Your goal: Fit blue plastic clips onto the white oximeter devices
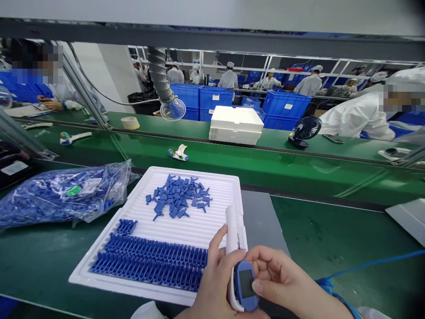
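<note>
My left hand (215, 279) is wrapped round a white handheld housing (231, 226) with thin wires showing at its middle. My right hand (282, 279) pinches the blue part with a dark screen (246, 283) at the housing's near end, thumb on its right edge. Left of my hands lies a white ribbed tray (219, 181). It bears a loose pile of small blue parts (177, 195) and, nearer to me, rows of blue clip-like parts (149, 266) standing side by side.
A plastic bag of blue parts (66, 190) lies left of the tray. Beyond, a green conveyor (299, 168) carries a white-and-blue assembly (179, 153). White foam boxes (235, 124), a small fan (306, 130) and a hose nozzle (172, 108) are behind. People in white work there.
</note>
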{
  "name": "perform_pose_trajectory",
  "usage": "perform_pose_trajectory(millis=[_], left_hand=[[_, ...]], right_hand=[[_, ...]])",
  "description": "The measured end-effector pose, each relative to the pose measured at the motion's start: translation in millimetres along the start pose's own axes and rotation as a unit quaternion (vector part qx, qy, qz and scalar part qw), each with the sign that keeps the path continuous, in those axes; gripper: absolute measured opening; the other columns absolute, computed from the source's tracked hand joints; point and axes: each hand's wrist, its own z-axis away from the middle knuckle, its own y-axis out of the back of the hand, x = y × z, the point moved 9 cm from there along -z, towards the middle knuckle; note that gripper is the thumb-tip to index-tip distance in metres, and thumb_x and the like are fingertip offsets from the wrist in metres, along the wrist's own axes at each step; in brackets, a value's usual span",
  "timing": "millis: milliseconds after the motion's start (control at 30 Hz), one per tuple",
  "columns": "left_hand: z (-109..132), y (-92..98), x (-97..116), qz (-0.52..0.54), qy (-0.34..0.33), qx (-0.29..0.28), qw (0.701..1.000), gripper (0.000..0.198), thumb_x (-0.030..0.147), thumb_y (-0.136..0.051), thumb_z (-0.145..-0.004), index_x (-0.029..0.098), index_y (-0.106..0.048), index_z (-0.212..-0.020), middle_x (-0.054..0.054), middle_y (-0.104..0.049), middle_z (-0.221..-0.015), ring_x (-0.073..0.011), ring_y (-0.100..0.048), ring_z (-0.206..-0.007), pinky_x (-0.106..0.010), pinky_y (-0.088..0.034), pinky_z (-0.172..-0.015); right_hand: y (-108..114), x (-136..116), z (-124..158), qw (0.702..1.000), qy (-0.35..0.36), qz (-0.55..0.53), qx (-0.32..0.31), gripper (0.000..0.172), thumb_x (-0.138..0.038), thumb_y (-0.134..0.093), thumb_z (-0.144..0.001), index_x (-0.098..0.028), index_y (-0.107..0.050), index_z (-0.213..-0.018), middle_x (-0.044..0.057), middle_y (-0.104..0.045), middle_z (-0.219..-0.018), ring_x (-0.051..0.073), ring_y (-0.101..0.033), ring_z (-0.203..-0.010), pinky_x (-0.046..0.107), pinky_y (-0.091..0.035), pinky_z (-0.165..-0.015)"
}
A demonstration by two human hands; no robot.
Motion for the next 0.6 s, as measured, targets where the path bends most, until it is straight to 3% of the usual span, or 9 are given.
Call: perform_pose_trajectory(millis=[67,167,300,533,600], left_hand=[[0,-2.5,2,-0.016,-0.012,-0.002,1.000,0.086,0.064,-0.073,-0.053,0.041,-0.032,-0.125,-0.011,-0.005,-0.143,-0.0348,-0.055,-0.108,-0.046,-0.052,-0.079],[1,-1.4,4,-0.060,-0.014,0.017,0.998,0.092,0.070,-0.068,-0.055,0.040,-0.023,-0.130,-0.013,-0.005,-0.143,-0.0411,-0.046,-0.117,-0.053,-0.049,-0.083],[-1,-3.5,2,-0.054,0.023,-0.016,0.998,0.081,0.064,-0.059,-0.069,0.040,-0.015,-0.133,-0.013,-0.007,-0.145,-0.0402,-0.042,-0.120,-0.053,-0.049,-0.081],[-8,-3.7,6,-0.036,0.012,-0.060,0.997,0.088,0.047,-0.069,-0.064,0.032,-0.020,-0.135,-0.017,-0.015,-0.144,-0.0418,-0.040,-0.122,-0.056,-0.046,-0.087],[-6,-7.4,1,-0.007,0.028,-0.077,0.997,0.073,0.048,-0.061,-0.073,0.027,-0.027,-0.135,-0.018,-0.018,-0.144,-0.0375,-0.046,-0.119,-0.051,-0.047,-0.089]], right_hand=[[-5,0,-2,1.000,0.007,-0.023,-0.014,0.031,-0.031,-0.072,-0.078,-0.013,-0.050,-0.091,-0.002,-0.052,-0.072,0.005,-0.050,-0.063,0.017,-0.040,-0.061],[-10,1,-5,0.999,0.010,-0.040,-0.021,0.031,-0.030,-0.072,-0.078,-0.013,-0.047,-0.087,-0.002,-0.053,-0.070,0.004,-0.048,-0.059,0.016,-0.037,-0.055],[-15,0,-8,0.998,0.022,-0.055,-0.036,0.030,-0.027,-0.072,-0.078,-0.014,-0.045,-0.085,-0.002,-0.053,-0.069,0.004,-0.047,-0.056,0.015,-0.035,-0.052],[-16,-2,-11,0.995,0.034,-0.086,-0.045,0.031,-0.026,-0.073,-0.077,-0.014,-0.044,-0.082,-0.002,-0.055,-0.067,0.003,-0.049,-0.055,0.013,-0.035,-0.051],[-19,-1,-11,0.993,0.033,-0.098,-0.048,0.032,-0.025,-0.074,-0.076,-0.014,-0.043,-0.081,-0.003,-0.055,-0.068,0.003,-0.049,-0.055,0.013,-0.036,-0.052]])
